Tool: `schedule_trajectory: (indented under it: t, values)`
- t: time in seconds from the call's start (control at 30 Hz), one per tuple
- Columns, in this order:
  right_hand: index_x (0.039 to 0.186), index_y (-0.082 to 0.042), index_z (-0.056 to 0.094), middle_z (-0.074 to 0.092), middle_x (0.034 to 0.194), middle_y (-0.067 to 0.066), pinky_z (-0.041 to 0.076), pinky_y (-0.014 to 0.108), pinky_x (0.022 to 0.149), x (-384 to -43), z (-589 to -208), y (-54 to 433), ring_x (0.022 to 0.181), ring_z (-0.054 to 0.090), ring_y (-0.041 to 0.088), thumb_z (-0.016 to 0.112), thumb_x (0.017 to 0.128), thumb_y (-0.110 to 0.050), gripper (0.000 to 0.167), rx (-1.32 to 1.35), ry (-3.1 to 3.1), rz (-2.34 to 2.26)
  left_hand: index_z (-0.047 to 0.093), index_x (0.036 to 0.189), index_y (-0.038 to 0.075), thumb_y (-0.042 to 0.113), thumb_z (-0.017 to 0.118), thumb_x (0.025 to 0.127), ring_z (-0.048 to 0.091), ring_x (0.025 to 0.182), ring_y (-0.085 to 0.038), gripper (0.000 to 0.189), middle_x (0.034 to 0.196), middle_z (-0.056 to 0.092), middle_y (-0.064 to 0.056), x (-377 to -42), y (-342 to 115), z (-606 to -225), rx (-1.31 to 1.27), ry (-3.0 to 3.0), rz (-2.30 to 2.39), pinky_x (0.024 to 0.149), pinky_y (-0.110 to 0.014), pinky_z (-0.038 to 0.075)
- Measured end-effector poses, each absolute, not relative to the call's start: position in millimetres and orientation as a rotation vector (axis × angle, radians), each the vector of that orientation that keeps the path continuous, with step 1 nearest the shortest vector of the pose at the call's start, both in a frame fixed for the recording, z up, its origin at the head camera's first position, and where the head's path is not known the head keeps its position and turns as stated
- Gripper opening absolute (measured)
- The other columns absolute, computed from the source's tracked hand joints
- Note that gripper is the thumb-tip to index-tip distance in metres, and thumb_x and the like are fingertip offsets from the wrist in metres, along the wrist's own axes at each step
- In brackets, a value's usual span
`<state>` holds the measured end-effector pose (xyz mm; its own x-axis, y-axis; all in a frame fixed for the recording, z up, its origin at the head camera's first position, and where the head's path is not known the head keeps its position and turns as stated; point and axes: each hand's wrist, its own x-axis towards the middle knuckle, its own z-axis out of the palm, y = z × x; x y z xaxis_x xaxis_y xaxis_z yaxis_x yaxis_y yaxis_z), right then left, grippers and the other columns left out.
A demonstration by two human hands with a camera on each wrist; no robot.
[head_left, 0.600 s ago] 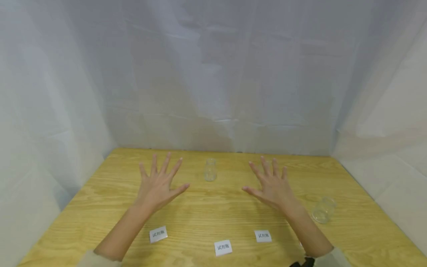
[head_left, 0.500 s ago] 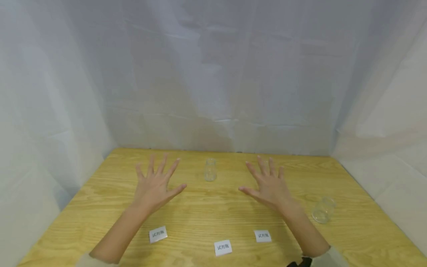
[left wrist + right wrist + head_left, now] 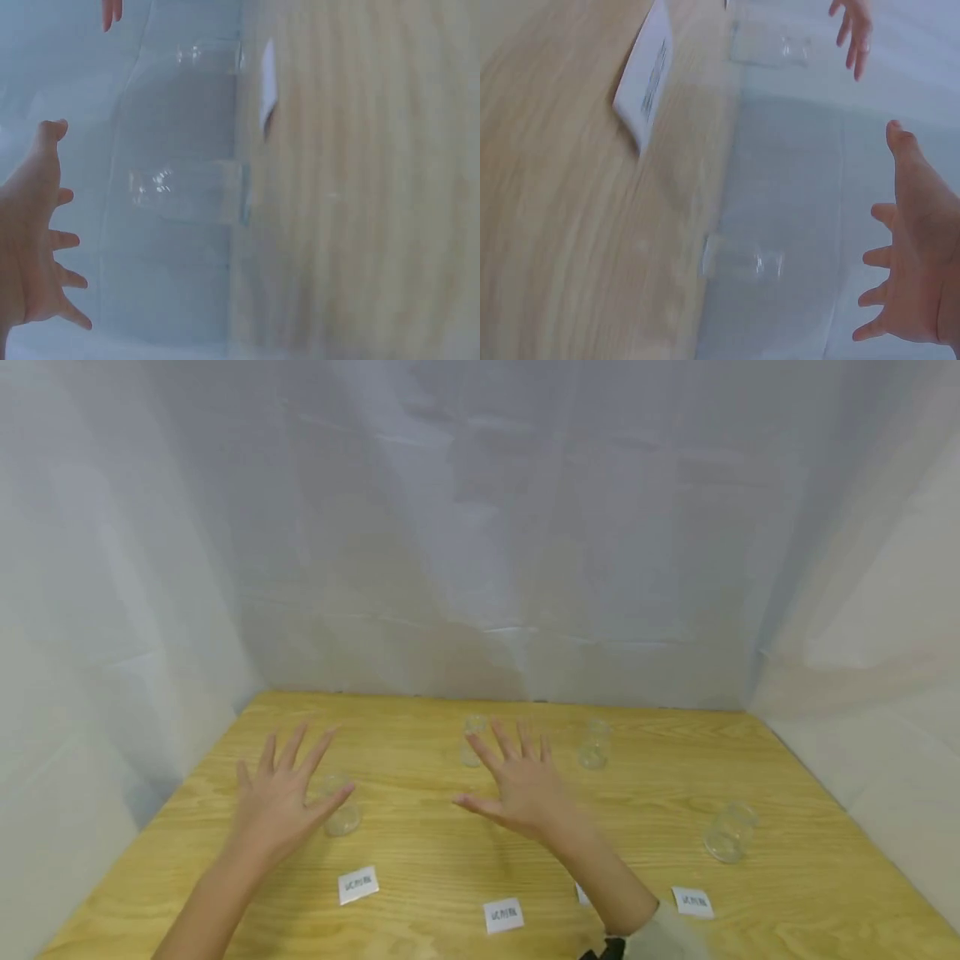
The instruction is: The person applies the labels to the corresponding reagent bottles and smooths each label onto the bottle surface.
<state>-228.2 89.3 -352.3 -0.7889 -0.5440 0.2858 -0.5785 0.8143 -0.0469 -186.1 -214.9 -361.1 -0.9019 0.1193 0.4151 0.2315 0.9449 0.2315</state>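
The left hand (image 3: 279,802) and right hand (image 3: 525,789) are both raised above the table (image 3: 420,852), fingers spread, grasping nothing. The first bottle (image 3: 345,820) stands on the table beyond the left thumb, apart from it in the left wrist view. The second bottle (image 3: 470,756) is behind the right fingers; the third bottle (image 3: 594,747) and fourth bottle (image 3: 731,833) stand further right. That makes four bottles, with four cards (image 3: 503,915) nearer the person, one partly hidden by the right forearm (image 3: 607,881). The bottles are clear, colourless glass, upright, narrower at the neck; they show so faintly that their contents, if any, are hard to judge.
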Motion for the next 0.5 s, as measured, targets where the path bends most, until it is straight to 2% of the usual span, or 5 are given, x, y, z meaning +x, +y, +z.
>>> schedule_trajectory:
  t: [0.2,0.3,0.4,0.5]
  values:
    - [0.147,-0.027,0.019,0.007,0.151,0.011,0.010,0.065,0.098,-226,-360,51,0.133,-0.001,0.042,0.032,0.083,-0.073,0.081,0.926,-2.746,0.244,0.022,0.146,0.019,0.052,0.052,0.088,0.010,0.129,-0.050,0.073,0.147,0.015,-0.021,-180,-226,-375,-0.246,-2.674,-0.569,0.093,-0.071,-0.001]
    - [0.147,-0.027,0.018,0.008,0.151,0.011,0.012,0.064,0.099,-224,-366,35,0.132,0.001,0.043,0.033,0.083,-0.072,0.080,0.947,-2.760,0.278,0.028,0.144,0.017,0.049,0.056,0.087,0.018,0.126,-0.051,0.072,0.146,0.020,-0.022,-181,-231,-383,-0.256,-2.645,-0.627,0.094,-0.071,0.006]
    - [0.147,-0.028,0.018,0.011,0.151,0.012,0.014,0.064,0.099,-221,-371,19,0.132,0.004,0.044,0.034,0.083,-0.071,0.079,0.971,-2.770,0.303,0.034,0.141,0.013,0.045,0.060,0.086,0.025,0.121,-0.053,0.069,0.143,0.025,-0.023,-181,-234,-391,-0.263,-2.624,-0.673,0.089,-0.072,0.018]
    - [0.147,-0.028,0.018,0.013,0.150,0.011,0.015,0.064,0.099,-219,-375,5,0.132,0.007,0.043,0.035,0.083,-0.071,0.079,0.980,-2.781,0.298,0.037,0.139,0.011,0.043,0.060,0.086,0.029,0.119,-0.053,0.066,0.142,0.027,-0.022,-180,-237,-399,-0.262,-2.631,-0.723,0.084,-0.073,0.024]
